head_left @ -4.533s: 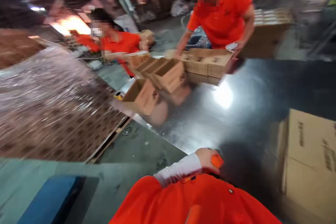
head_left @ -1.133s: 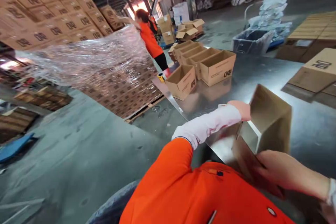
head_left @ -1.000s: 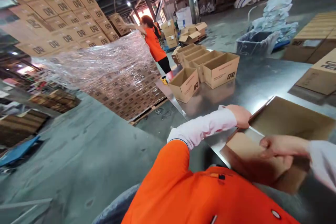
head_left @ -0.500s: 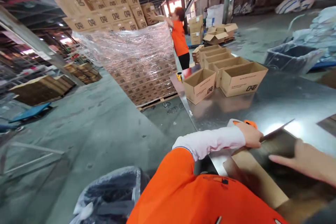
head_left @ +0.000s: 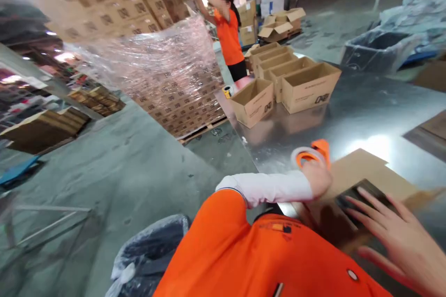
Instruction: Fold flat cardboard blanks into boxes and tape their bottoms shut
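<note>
My left hand [head_left: 316, 178], at the end of a white sleeve, is closed around an orange tape dispenser [head_left: 322, 151] with a roll of tape on its left side. Just below and right of it lies a cardboard box [head_left: 369, 171] with a flap spread out over the metal table [head_left: 362, 106]. A dark opening or shadow shows in the middle of the box. Over the box's near right part is my right hand [head_left: 397, 236], back up, its fingers spread and slightly blurred, with nothing held. Whether its fingertips touch the cardboard I cannot tell.
Several open boxes [head_left: 310, 88] stand in a row on the table's far left part, beside a yellow tape roll [head_left: 227, 92]. A person in orange [head_left: 230, 39] lifts a box at a wrapped pallet stack [head_left: 181, 74]. A lined bin [head_left: 149, 255] stands at lower left.
My left hand has moved slightly left, showing the dispenser more fully. My right hand has come lower with fingers spread. A box flap now lies outspread. The person has raised a box higher.
</note>
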`<state>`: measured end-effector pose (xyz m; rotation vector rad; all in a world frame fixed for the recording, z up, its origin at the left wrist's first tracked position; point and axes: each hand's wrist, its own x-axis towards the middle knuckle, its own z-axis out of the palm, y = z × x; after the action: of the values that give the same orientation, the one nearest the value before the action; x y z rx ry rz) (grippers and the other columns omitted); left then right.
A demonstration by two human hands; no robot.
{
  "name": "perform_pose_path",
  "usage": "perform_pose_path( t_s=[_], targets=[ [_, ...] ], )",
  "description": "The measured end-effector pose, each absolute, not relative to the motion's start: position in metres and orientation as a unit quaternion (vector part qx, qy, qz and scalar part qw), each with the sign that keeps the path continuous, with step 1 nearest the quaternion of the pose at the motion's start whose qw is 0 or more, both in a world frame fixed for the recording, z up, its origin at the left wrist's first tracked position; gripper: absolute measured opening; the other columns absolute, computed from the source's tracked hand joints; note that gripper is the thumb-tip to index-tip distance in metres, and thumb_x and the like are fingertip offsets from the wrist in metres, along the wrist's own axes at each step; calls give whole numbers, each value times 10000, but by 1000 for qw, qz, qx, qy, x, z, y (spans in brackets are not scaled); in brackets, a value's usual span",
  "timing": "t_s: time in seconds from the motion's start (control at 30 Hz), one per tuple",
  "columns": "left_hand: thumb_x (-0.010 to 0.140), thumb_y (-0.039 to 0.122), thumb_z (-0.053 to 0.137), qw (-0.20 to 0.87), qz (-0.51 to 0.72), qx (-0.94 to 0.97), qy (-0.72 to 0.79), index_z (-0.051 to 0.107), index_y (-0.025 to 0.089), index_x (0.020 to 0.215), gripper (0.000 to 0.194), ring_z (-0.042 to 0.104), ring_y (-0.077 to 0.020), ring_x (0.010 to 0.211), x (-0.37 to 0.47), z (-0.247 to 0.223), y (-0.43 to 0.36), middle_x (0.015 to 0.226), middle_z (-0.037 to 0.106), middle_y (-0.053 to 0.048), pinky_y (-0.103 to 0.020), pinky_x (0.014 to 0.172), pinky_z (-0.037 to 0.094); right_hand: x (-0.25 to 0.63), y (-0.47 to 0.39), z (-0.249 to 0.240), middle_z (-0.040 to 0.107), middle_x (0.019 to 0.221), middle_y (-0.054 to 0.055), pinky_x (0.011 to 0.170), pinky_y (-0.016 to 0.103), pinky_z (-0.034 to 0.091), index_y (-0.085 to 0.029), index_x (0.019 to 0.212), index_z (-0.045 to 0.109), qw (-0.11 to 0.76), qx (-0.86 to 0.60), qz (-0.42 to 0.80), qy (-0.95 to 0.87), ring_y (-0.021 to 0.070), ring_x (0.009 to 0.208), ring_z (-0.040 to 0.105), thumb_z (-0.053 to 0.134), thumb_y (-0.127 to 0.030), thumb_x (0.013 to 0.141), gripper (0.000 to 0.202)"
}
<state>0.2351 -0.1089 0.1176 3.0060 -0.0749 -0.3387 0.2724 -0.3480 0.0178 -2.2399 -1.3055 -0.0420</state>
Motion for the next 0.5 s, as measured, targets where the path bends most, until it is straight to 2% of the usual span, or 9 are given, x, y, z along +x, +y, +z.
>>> perform_pose_path(
  t_s=[0.03,0.07,0.1,0.13,0.2,0.27,0.37,0.43,0.5],
  targets=[
    [1068,194,501,49,-103,993,-22,822,105,1130,339,732,-279,1148,233,117,-101,1215,722,-268,-359,836,564,262,-334,24,596,1487,206,1273,659,273,-457,1385,736,234,-821,-57,-518,452,1469,475,726,-786,681,777],
    [1069,209,515,45,-97,994,-30,823,120,1134,327,722,-284,1167,232,116,-93,1199,726,-243,-366,874,559,254,-315,28,540,1555,186,1281,680,263,-377,1485,679,202,-829,-73,-517,445,1499,451,704,-764,749,832],
    [1064,239,543,44,-100,993,-36,825,113,1116,312,731,-291,1129,232,114,-85,1141,733,-229,-371,879,561,251,-294,31,514,1576,200,1265,678,311,-270,1528,653,188,-835,-77,-512,437,1499,462,671,-748,801,870],
    [1082,281,517,42,-91,994,-35,804,90,1186,360,717,-320,1160,234,111,-76,1169,718,-235,-394,914,557,253,-274,30,469,1604,224,1266,644,348,-149,1566,606,175,-844,-58,-503,418,1514,454,635,-721,857,912],
    [1076,388,551,46,-91,993,-50,745,111,1340,430,691,-355,1219,240,103,-58,1241,698,-231,-431,983,549,263,-244,23,366,1651,278,1298,603,323,44,1582,512,153,-859,-26,-487,414,1563,380,578,-706,940,989],
    [996,456,695,69,-81,994,-32,742,175,1371,471,700,-345,1213,245,95,-40,1278,708,-200,-420,1029,550,270,-230,14,378,1640,306,1309,603,293,94,1565,494,154,-873,-27,-462,428,1576,343,554,-685,987,972],
    [779,607,879,172,12,985,5,719,232,1404,746,738,-336,1126,235,89,-16,1229,748,-149,-418,1017,580,267,-224,9,394,1636,306,1310,610,272,80,1560,496,176,-882,-22,-436,440,1586,310,546,-601,1026,867],
    [666,727,897,275,114,954,-23,652,227,1469,977,727,-340,1167,218,86,-7,1276,742,-141,-428,1040,584,266,-224,12,382,1646,299,1317,609,256,67,1546,512,212,-879,5,-427,425,1595,298,541,-453,1037,728],
    [680,813,828,366,218,902,-70,584,204,1513,1061,694,-328,1251,201,80,-8,1384,698,-152,-419,1088,567,274,-226,16,412,1640,275,1326,612,227,34,1508,556,291,-859,60,-418,389,1597,311,539,-257,986,598]
  ],
)
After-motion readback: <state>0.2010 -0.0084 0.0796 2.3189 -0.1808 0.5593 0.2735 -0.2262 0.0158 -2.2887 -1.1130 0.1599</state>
